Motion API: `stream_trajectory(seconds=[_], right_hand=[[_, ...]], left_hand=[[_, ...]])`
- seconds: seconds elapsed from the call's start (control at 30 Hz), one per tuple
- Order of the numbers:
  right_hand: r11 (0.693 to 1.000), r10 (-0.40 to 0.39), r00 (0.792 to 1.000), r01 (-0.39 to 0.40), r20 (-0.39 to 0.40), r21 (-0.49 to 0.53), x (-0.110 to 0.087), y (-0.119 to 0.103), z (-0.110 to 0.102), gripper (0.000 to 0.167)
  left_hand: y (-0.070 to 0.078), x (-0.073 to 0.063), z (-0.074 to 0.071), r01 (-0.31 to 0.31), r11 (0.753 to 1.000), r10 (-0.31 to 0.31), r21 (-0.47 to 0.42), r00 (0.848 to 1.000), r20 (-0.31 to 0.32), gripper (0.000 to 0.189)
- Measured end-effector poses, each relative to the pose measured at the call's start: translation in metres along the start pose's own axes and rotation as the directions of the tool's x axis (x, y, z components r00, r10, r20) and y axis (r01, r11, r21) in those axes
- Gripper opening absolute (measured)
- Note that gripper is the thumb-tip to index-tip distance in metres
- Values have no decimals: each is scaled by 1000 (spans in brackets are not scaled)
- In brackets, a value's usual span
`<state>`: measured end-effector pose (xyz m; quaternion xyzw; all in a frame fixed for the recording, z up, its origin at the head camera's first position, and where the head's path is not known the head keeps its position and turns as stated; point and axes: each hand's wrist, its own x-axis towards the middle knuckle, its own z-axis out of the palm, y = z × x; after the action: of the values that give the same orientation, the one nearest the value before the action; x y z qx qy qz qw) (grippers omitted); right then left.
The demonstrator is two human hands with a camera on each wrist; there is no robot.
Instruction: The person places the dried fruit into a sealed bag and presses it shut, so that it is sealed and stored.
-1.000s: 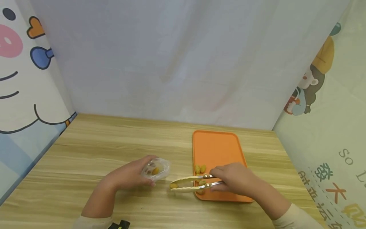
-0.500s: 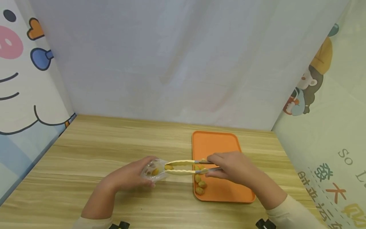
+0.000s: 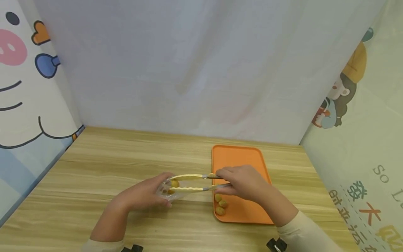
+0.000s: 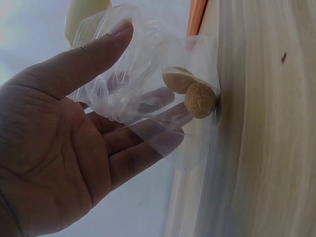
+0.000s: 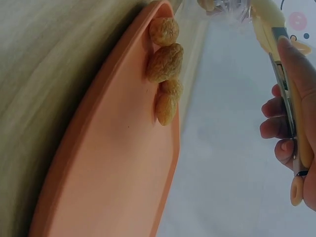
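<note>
My left hand (image 3: 147, 192) holds a clear plastic bag (image 4: 143, 79) between thumb and fingers, its mouth facing right. Two small wrinkled yellow-brown balls (image 4: 200, 100) show low in the bag in the left wrist view. My right hand (image 3: 244, 182) grips a pair of tongs (image 3: 189, 189) with metal handles and cream scalloped ends. The tong ends reach the bag's mouth, spread apart, with one ball (image 3: 175, 183) visible between them from above; whether they touch it I cannot tell. Several similar balls (image 5: 165, 62) lie along the near-left edge of the orange tray (image 3: 238, 157).
The tray lies on a wood-grain table (image 3: 94, 157), right of the bag and beneath my right hand. A pale cloth (image 3: 189, 70) hangs behind the table, with printed panels (image 3: 352, 157) at the sides.
My right hand carried the tongs and the ball they pinched leftward from beside the tray to the bag. The tong ends have spread apart there. My left hand stayed almost still.
</note>
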<state>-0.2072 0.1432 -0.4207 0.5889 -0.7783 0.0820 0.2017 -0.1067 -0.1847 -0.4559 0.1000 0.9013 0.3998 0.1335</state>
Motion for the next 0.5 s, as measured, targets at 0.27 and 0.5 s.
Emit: stream_trajectory(seconds=[0.27, 0.5], right_hand=[[995, 90, 996, -91, 20, 49, -4, 1, 3, 46], [943, 285, 954, -297, 96, 151, -20, 2, -6, 48]], left_hand=[[3, 1, 0, 38, 999, -38, 12, 999, -9, 91], [1, 0, 0, 18, 1000, -17, 23, 1000, -18, 85]])
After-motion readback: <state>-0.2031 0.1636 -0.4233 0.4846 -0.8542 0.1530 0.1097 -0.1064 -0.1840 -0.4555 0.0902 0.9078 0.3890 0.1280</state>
